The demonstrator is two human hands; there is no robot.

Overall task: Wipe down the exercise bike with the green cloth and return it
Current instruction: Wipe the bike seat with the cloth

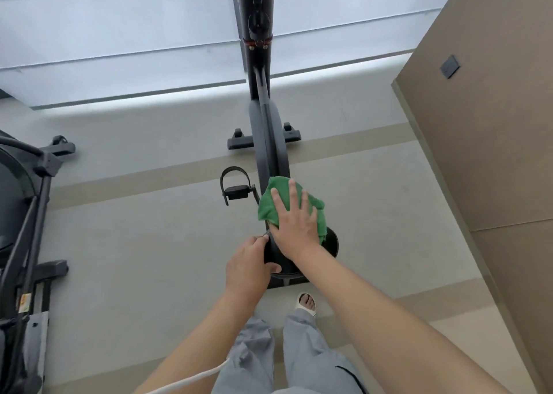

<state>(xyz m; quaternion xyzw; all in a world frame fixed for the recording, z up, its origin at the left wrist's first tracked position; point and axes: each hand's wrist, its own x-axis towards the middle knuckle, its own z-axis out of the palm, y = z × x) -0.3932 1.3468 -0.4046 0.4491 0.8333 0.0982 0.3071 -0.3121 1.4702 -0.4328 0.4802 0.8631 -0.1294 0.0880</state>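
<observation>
Over grey floor (134, 244), right hand (294, 223) presses green cloth (269, 211) flat, hiding the bike (269, 142) seat the left hand (248, 266) grips.

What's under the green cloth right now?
The crumpled green cloth lies on the black exercise bike near its saddle, the right hand pressing flat on top. The surface beneath is covered.

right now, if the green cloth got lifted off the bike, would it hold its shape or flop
It would probably flop: the green cloth is already bunched and draped over the bike frame under the right hand. It looks thin and light, so it should slide easily when pushed and is unlikely to roll.
</observation>
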